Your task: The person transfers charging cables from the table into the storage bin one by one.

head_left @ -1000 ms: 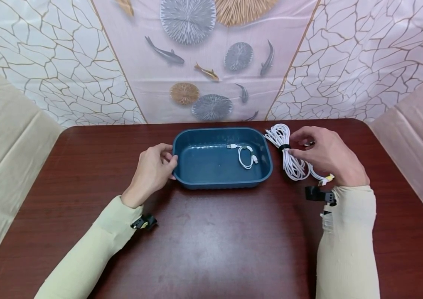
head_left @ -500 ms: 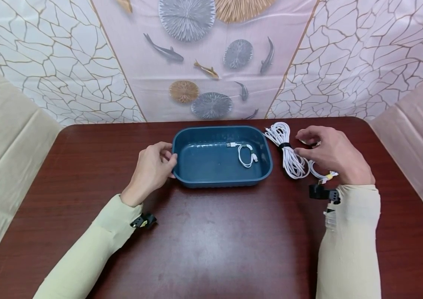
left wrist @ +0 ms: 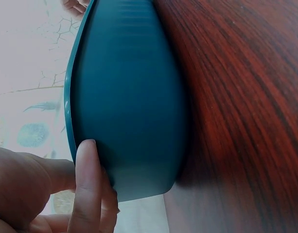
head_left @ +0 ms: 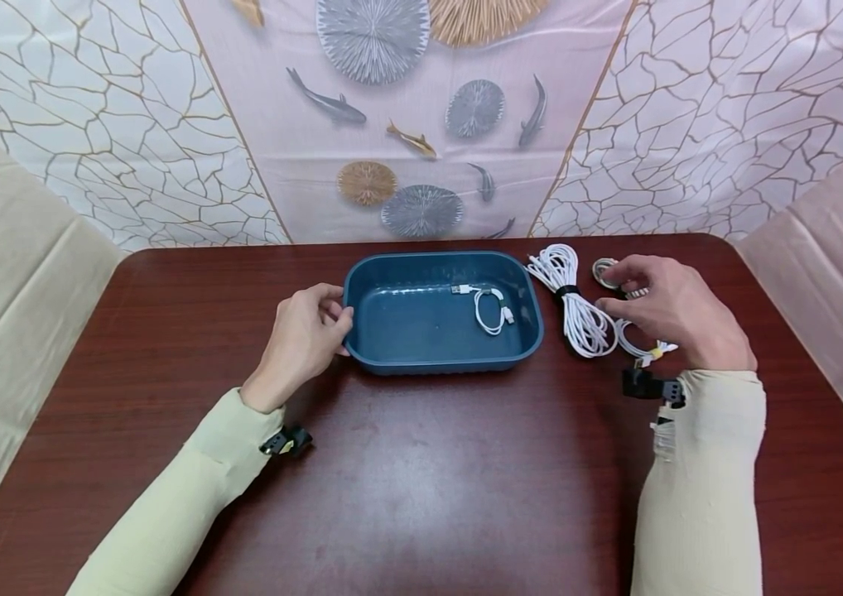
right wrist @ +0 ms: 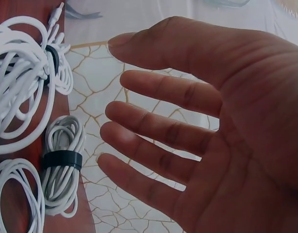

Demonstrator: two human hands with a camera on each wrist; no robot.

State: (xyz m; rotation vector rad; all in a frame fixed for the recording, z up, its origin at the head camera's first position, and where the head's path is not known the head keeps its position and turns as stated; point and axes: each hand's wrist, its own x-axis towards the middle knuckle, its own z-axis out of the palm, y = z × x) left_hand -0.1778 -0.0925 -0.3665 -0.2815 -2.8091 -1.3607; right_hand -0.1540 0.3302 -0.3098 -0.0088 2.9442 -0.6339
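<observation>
a person in pale sleeves (head_left: 700,497) works at a dark red wood-grain table (head_left: 421,472), the left hand (head_left: 302,339) pinching the left end of a blue plastic tray (head_left: 410,331), its rim caught between bent fingers. the tray sits upright toward the far edge of the table, near the middle, and inside it, in the right half, lies a small looped white usb cable (head_left: 497,294).

across the table, the right hand (head_left: 678,310) hangs to the right of the tray, its fingers extended with gaps between them, holding nothing. just beside the tray's right end rests a large white cable bundle (head_left: 580,319), cinched at the waist by a black tie (head_left: 566,290). a grey-white cable bundle (right wrist: 61,189), wrapped in a dark band (right wrist: 62,159), lies near the fingertips; the head view shows it partly hidden behind the hand. a smaller white coil (head_left: 628,348) with a yellow tag (head_left: 657,352) lies closer to the right wrist.

a black wrist device (head_left: 286,441) shows at the left cuff. behind the table hangs a backdrop (head_left: 421,108) printed with fish and round, ridged shapes.
</observation>
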